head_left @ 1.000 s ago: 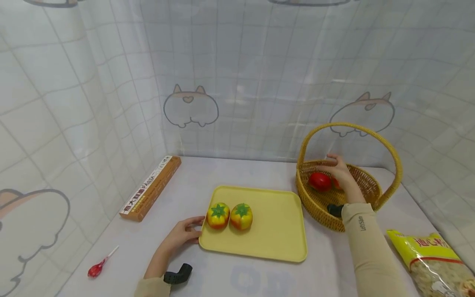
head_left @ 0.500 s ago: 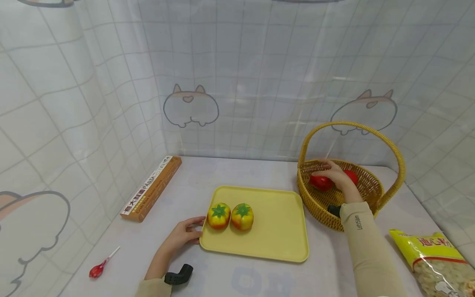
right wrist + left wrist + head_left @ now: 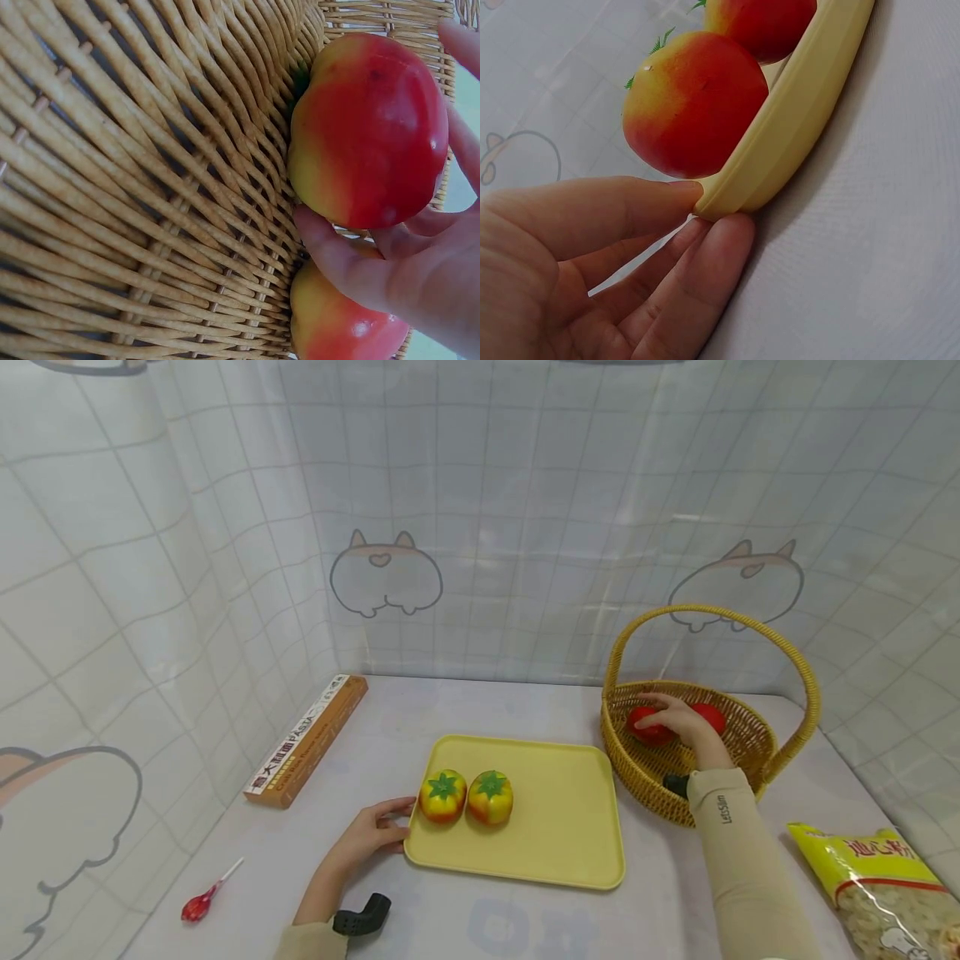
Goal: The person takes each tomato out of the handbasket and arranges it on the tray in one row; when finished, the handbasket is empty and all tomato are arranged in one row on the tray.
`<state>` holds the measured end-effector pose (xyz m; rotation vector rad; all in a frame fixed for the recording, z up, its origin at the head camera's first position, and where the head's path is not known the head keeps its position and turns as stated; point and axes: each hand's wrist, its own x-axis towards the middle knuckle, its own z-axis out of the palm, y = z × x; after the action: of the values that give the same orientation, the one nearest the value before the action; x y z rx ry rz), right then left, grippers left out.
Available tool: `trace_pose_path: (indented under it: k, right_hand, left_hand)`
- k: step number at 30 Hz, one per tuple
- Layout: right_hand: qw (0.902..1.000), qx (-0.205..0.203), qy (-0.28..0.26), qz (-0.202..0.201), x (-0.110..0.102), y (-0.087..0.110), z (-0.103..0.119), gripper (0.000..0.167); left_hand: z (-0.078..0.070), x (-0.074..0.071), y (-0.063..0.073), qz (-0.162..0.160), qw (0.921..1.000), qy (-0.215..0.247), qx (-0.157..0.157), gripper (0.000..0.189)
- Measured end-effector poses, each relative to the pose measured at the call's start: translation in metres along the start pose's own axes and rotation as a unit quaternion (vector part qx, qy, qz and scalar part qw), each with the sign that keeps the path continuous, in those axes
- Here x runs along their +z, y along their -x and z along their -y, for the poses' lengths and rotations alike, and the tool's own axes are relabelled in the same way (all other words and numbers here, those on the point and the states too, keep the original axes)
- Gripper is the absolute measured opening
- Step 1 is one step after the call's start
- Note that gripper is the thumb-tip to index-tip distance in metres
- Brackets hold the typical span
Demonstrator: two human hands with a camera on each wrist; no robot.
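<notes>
My left hand [image 3: 367,835] pinches the left edge of a yellow tray [image 3: 562,814]; the left wrist view has the thumb over the rim and fingers beneath. Two yellow-red toy tomatoes [image 3: 442,796] with green leaf tops sit side by side at the tray's left. Inside the wicker basket [image 3: 637,785], my right hand [image 3: 678,718] grips a red toy tomato [image 3: 375,131], thumb on one side and fingers around the other. Another red toy tomato [image 3: 345,315] lies beside it in the basket, partly behind the thumb.
The basket's tall handle [image 3: 705,608] arches above the right forearm. A pasta box [image 3: 307,743] lies at the back left, and a lollipop [image 3: 210,893] at the front left. A yellow-topped bag of pasta [image 3: 885,885] lies at the front right. A tiled-pattern sheet stands behind.
My right hand has come down and leftward onto the nearer red toy tomato, uncovering more of the other one. My left hand keeps its hold on the tray.
</notes>
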<state>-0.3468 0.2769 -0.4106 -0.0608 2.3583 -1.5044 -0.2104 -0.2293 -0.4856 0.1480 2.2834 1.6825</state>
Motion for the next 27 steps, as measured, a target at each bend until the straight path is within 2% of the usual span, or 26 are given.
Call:
trace_pose_path:
  k: [8,12,21,27]
  right_hand:
    - [0.9991,0.026,0.027,0.02,-0.001,0.003,0.003,0.074]
    - [0.999,0.041,0.004,0.014,0.001,0.002,0.002,0.074]
    - [0.9983,0.015,-0.036,-0.042,0.004,0.003,0.005,0.071]
    - [0.9962,-0.012,-0.068,-0.054,0.002,0.006,0.011,0.07]
  left_hand:
    - [-0.001,0.0,0.0,0.0,1.0,0.004,-0.002,0.059]
    - [-0.002,0.001,0.001,-0.001,1.0,0.003,-0.005,0.058]
    - [-0.001,0.002,0.003,-0.007,0.9999,0.002,-0.008,0.058]
    - [0.001,0.001,0.0,-0.011,0.9998,-0.008,-0.013,0.057]
